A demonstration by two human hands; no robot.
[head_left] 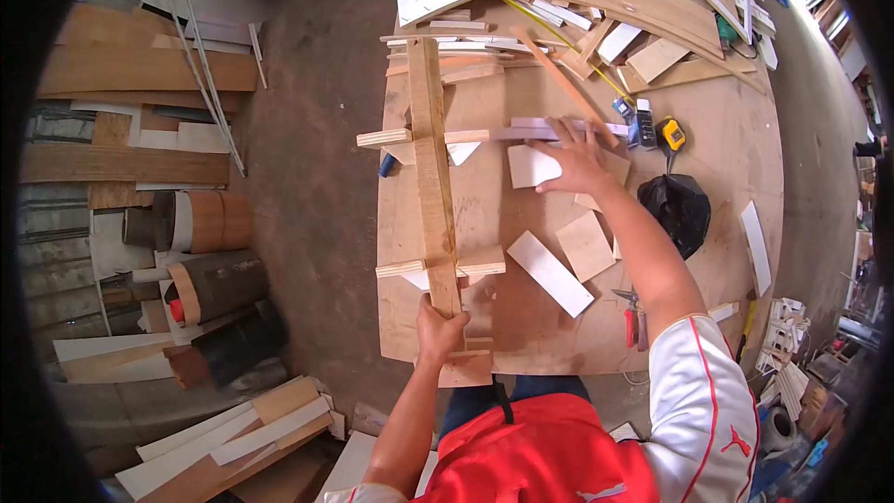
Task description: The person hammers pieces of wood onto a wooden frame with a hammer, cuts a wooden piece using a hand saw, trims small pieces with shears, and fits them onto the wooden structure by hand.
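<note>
My left hand (pixel 440 331) is wrapped round the lower end of a long wooden bar (pixel 430 158). Two short plywood crosspieces sit across the bar, one near its upper part (pixel 384 138) and one lower down (pixel 480 263). To the right, my right hand (pixel 577 163) rests with its fingers spread over a white-faced wood piece (pixel 529 168) and a pale strip (pixel 526 129). Whether it grips either piece is hard to tell. Below that hand lie a white rectangular board (pixel 551 273) and a square plywood piece (pixel 587 247).
On the worktable (pixel 405 317) are a yellow tape measure (pixel 671 135), a black plastic bag (pixel 675 214) and red-handled pliers (pixel 636 326). Wood strips and offcuts (pixel 652 56) pile up at the far side. Stacked boards (pixel 140 163) and rolls (pixel 219 228) stand left.
</note>
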